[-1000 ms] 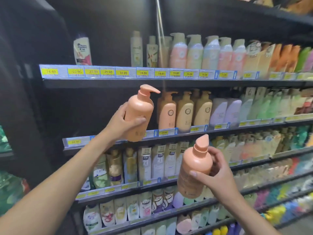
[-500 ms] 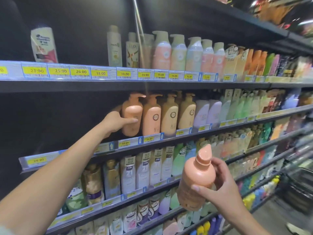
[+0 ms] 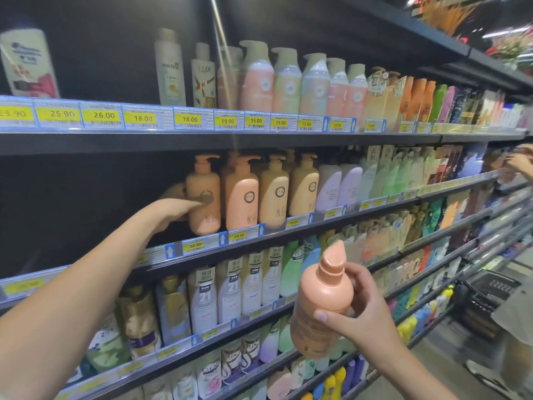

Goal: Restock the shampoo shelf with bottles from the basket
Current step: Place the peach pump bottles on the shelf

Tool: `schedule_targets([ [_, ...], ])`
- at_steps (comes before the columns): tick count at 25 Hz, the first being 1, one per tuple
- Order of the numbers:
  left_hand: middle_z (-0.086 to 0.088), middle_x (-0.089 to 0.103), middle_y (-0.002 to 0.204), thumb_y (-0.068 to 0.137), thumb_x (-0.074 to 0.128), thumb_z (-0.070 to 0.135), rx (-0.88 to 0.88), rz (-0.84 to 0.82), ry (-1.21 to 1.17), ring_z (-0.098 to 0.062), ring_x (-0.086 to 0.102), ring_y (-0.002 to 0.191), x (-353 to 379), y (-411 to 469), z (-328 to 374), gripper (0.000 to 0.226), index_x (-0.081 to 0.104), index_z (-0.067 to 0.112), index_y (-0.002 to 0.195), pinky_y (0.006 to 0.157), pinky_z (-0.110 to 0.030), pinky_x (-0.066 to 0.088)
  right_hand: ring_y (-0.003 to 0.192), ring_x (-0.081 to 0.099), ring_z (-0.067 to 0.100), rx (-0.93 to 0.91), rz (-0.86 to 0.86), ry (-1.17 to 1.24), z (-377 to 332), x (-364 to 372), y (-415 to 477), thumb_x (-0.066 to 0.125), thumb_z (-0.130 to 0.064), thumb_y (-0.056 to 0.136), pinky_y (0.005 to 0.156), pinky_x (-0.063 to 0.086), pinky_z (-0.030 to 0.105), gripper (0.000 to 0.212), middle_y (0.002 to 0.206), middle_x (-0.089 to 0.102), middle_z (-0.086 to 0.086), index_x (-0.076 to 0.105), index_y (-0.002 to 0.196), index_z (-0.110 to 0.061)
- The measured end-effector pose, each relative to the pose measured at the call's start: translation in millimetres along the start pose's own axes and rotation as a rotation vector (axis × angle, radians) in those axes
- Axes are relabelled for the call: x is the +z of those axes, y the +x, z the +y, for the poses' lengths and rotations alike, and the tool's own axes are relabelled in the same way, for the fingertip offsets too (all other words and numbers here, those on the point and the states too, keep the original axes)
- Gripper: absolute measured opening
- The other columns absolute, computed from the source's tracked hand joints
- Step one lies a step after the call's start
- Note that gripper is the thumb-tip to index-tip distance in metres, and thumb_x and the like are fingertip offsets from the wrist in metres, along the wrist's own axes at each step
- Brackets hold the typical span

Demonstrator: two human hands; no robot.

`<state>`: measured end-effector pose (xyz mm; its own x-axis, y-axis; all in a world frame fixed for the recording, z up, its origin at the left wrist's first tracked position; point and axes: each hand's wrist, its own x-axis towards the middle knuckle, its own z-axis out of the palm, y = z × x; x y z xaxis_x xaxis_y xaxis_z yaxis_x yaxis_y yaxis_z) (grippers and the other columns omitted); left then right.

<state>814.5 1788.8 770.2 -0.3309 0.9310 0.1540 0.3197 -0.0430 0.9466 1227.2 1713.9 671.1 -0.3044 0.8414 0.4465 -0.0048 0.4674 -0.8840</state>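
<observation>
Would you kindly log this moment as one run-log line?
left hand: grips peach pump bottle standing on shelf | right hand: holds second peach bottle off shelf | step: placement, not yet released

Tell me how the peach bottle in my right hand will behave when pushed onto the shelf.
Probably stiff: the peach bottle shows no dent where the right hand grips it. Its smooth plastic may slide easily. Tall and narrow-topped, it could tip if pushed high.

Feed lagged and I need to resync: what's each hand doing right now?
Left hand: grips the peach pump bottle standing on the middle shelf.
Right hand: holds a second peach bottle, off the shelf.
</observation>
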Motion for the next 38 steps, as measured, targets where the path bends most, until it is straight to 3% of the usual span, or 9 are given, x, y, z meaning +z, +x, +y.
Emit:
schedule_targets([
  [3, -0.002, 0.074, 0.116, 0.088, 0.081, 0.043, -0.078, 0.006, 0.11, -0.017, 0.07, 0.1, -1, -7, 0, 0.033, 0.068, 0.024, 0.113, 0.09, -0.038, 0.055, 0.111, 0.067, 0.013, 0.004, -0.01, -0.017, -2, 2, 6, 0.098, -0.048, 0.047, 0.088, 0.054, 0.026, 0.082, 0.122, 0.069, -0.012, 0.058, 0.119, -0.047],
  [5, -0.009, 0.07, 0.093, 0.077, 0.078, 0.068, -0.1, 0.187, 0.476, -0.026, 0.065, 0.086, -5, -24, 0, 0.059, 0.068, 0.011, 0.09, 0.074, -0.038, 0.049, 0.109, 0.067, 0.012, -0.008, -0.019, -0.034, -5, 2, 12, 0.096, -0.048, 0.05, 0.089, 0.054, 0.029, 0.078, 0.12, 0.069, -0.012, 0.058, 0.119, -0.047],
  [7, -0.008, 0.069, 0.1, 0.082, 0.077, 0.064, 0.209, 0.468, 0.571, -0.026, 0.065, 0.091, -1, -49, -7, 0.057, 0.068, 0.01, 0.099, 0.074, -0.036, 0.048, 0.11, 0.066, 0.015, -0.03, -0.028, -0.04, -8, 3, 18, 0.097, -0.053, 0.051, 0.095, 0.054, 0.04, 0.081, 0.12, 0.069, -0.011, 0.058, 0.121, -0.044],
  [9, 0.007, 0.071, 0.112, 0.094, 0.07, 0.039, 0.533, 0.481, 0.29, -0.009, 0.068, 0.1, 23, -86, -16, 0.024, 0.07, 0.026, 0.114, 0.087, -0.024, 0.053, 0.111, 0.065, 0.02, -0.053, -0.049, -0.028, -13, 4, 25, 0.096, -0.059, 0.051, 0.097, 0.053, 0.048, 0.086, 0.12, 0.069, -0.007, 0.058, 0.125, -0.038],
  [12, -0.005, 0.078, 0.108, 0.102, 0.066, 0.027, 0.378, 0.063, -0.175, -0.02, 0.074, 0.101, 82, -135, -41, 0.014, 0.079, 0.027, 0.105, 0.086, -0.028, 0.061, 0.111, 0.065, 0.024, -0.078, -0.092, 0.016, -26, 8, 39, 0.097, -0.058, 0.052, 0.093, 0.053, 0.044, 0.087, 0.119, 0.07, -0.002, 0.059, 0.126, -0.03],
  [18, -0.022, 0.054, 0.152, 0.101, 0.036, 0.071, -0.324, -0.838, -0.882, -0.042, 0.06, 0.131, 158, -180, -63, 0.079, 0.049, 0.014, 0.154, 0.11, -0.051, 0.05, 0.105, 0.068, 0.025, -0.091, -0.163, 0.126, -43, 18, 62, 0.091, -0.039, 0.056, 0.089, 0.056, 0.041, 0.083, 0.116, 0.073, 0.006, 0.058, 0.129, -0.016],
  [23, -0.028, 0.059, 0.143, 0.09, 0.065, 0.064, -0.347, -0.769, -1.087, -0.039, 0.072, 0.11, 171, -186, -49, 0.083, 0.056, 0.003, 0.147, 0.087, -0.041, 0.064, 0.111, 0.068, 0.024, -0.103, -0.206, 0.149, -50, 14, 70, 0.084, -0.036, 0.066, 0.09, 0.057, 0.039, 0.075, 0.122, 0.072, 0.008, 0.059, 0.134, -0.015],
  [28, -0.033, 0.054, 0.147, 0.069, 0.098, 0.032, -0.169, -0.55, -1.223, -0.05, 0.059, 0.13, 166, -184, -44, 0.088, 0.06, 0.002, 0.142, 0.095, -0.054, 0.06, 0.125, 0.064, 0.015, -0.134, -0.151, 0.101, -55, 12, 77, 0.069, -0.028, 0.094, 0.097, 0.055, 0.033, 0.051, 0.133, 0.07, -0.002, 0.058, 0.142, -0.013],
  [38, 0.018, 0.06, 0.123, 0.055, 0.091, 0.049, 0.294, 0.163, -0.176, -0.007, 0.066, 0.106, 158, -182, -27, 0.084, 0.043, 0.052, 0.124, 0.085, -0.037, 0.059, 0.095, 0.07, 0.003, -0.08, -0.164, -0.126, -58, 51, 93, 0.092, -0.051, 0.065, 0.076, 0.057, 0.022, 0.062, 0.104, 0.074, -0.015, 0.067, 0.118, -0.032],
])
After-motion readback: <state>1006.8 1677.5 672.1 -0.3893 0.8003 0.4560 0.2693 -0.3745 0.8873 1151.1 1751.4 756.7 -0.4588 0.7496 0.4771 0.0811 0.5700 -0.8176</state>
